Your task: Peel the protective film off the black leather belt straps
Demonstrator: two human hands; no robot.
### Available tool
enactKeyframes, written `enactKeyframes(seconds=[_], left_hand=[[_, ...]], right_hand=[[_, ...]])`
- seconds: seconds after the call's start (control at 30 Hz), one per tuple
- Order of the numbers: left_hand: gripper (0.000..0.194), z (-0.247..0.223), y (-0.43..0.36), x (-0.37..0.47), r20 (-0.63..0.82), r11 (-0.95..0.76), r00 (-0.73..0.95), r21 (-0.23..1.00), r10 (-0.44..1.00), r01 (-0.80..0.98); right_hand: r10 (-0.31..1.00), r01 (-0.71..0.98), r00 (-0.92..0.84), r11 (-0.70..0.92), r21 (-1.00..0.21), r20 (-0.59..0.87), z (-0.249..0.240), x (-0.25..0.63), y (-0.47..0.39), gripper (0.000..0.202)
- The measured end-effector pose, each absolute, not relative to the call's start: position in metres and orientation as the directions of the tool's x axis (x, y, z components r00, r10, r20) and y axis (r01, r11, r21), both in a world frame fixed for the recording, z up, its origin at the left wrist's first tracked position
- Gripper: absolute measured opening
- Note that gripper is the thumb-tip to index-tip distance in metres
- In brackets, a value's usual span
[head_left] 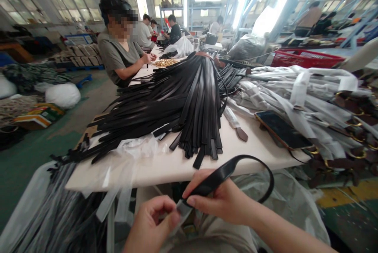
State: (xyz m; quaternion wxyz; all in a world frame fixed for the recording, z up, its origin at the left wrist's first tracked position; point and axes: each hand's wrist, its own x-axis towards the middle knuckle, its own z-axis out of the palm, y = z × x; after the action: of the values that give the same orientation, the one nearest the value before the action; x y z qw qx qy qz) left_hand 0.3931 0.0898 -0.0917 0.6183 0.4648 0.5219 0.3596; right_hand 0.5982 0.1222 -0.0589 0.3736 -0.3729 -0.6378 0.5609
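My right hand [220, 200] grips a black belt strap [236, 164] near its end; the strap loops up over the table edge and curves back down on the right. My left hand [153, 219] pinches a thin clear plastic sleeve [181, 207] at the strap's end, right beside my right thumb. Both hands are below the front edge of the white table [165, 166].
A big pile of black straps [183, 99] fans across the table. Plastic-wrapped belts with brown ends and gold buckles [310, 95] lie at the right, a dark phone [282, 129] among them. A seated person [121, 44] works at the far left; a red basket [304, 58] is behind.
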Motion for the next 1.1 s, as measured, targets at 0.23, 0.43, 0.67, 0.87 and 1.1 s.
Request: enactKeyframes(seconds=[0.23, 0.43, 0.67, 0.87, 1.1], left_hand=[[0.047, -0.088, 0.084, 0.393, -0.464, 0.471, 0.246, 0.882, 0.851, 0.037], [0.032, -0.084, 0.089, 0.388, -0.461, 0.377, 0.317, 0.879, 0.829, 0.292], [0.037, -0.081, 0.090, 0.399, -0.474, 0.347, 0.325, 0.858, 0.818, 0.378], [0.037, -0.084, 0.090, 0.397, -0.487, 0.334, 0.311, 0.837, 0.816, 0.433], [0.037, -0.082, 0.096, 0.393, -0.458, 0.298, 0.286, 0.836, 0.842, 0.461]], right_hand=[[0.872, -0.233, -0.471, -0.271, -0.934, -0.136, -0.087, 0.599, 0.125, 0.050], [0.972, -0.139, -0.084, -0.231, -0.963, -0.221, -0.095, 0.597, 0.121, 0.051], [0.886, -0.066, -0.447, -0.166, -0.984, -0.120, -0.094, 0.599, 0.107, 0.040], [0.972, -0.248, 0.018, -0.223, -0.943, -0.234, -0.107, 0.603, 0.113, 0.050], [0.982, 0.148, -0.162, -0.073, -0.986, -0.097, -0.093, 0.613, 0.121, 0.044]])
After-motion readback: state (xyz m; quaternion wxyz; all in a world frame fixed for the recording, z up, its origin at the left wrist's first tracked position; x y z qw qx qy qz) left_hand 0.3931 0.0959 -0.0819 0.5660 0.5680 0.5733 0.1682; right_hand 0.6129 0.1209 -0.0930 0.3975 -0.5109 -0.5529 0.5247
